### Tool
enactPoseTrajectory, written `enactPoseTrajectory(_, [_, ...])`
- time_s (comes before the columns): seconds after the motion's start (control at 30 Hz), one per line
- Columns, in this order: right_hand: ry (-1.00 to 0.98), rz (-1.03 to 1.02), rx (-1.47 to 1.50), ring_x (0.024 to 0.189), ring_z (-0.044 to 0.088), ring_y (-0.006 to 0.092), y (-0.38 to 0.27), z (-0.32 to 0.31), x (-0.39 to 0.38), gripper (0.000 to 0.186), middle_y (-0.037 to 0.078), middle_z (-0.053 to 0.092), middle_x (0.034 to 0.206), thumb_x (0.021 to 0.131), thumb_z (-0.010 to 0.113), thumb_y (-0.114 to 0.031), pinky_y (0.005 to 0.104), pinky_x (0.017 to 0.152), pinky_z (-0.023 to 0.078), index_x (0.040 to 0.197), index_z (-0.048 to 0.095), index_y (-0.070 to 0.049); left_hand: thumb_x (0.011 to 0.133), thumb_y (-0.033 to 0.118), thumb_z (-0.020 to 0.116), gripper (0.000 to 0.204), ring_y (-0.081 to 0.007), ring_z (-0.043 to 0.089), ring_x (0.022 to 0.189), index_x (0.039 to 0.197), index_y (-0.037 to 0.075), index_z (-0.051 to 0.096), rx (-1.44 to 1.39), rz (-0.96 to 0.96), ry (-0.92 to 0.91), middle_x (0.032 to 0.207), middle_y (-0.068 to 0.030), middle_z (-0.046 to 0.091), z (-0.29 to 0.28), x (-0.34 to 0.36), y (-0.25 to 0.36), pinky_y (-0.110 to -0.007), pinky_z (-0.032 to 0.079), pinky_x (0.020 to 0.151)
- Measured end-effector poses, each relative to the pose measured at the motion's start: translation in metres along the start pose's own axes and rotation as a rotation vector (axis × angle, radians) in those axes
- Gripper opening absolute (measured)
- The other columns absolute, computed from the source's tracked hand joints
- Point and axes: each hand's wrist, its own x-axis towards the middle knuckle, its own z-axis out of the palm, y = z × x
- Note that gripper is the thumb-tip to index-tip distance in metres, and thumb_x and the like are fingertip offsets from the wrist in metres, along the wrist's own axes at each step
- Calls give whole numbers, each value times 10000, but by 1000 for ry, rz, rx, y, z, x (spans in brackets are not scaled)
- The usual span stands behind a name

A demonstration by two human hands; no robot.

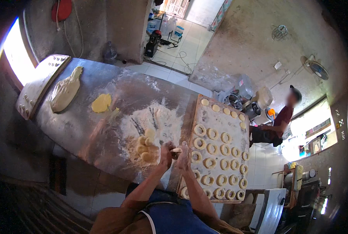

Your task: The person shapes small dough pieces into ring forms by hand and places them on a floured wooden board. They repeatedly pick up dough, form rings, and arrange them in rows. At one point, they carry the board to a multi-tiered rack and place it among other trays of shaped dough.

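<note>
My left hand and my right hand are close together over the near edge of the metal table. Between them is a small pale piece of dough, with the fingers of both closed on it; its exact shape is partly hidden. Several floured dough pieces lie bunched just left of my left hand, on a patch of white flour. Beside my right hand is a floured board bearing rows of dough rings and, at its far end, a few small dough rounds.
A large dough lump and a flat yellow piece lie farther left on the table. At its left end stands a tray with small pieces. Beyond the board, a person stands near pots. A white panel stands at the lower right.
</note>
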Motion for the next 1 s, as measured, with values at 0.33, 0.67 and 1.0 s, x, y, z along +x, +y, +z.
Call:
enactPoseTrajectory(0.33, [39,-1,243,771,590,184,6,-82,33,526,71,586,789,992,390,-441,324,706,495,1014,605,39,954,322,475,318,-163,521,599,929,26,589,-168,112,-16,698,-48,559,76,25,-41,-343,463,583])
enactPoseTrajectory(0.67, [12,-129,94,539,423,167,8,-196,78,570,95,457,541,996,359,-397,400,513,361,792,611,72,962,203,422,352,-268,608,836,1195,-38,530,711,657,-159,904,-96,598,149,63,-102,-367,490,744])
enactPoseTrajectory(1.0, [53,82,402,646,513,119,-27,-296,127,503,60,617,691,994,387,-351,312,578,425,834,663,37,961,363,480,269,-112,471,691,884,109,529,432,281,-261,813,3,520,279,89,-143,-294,410,608])
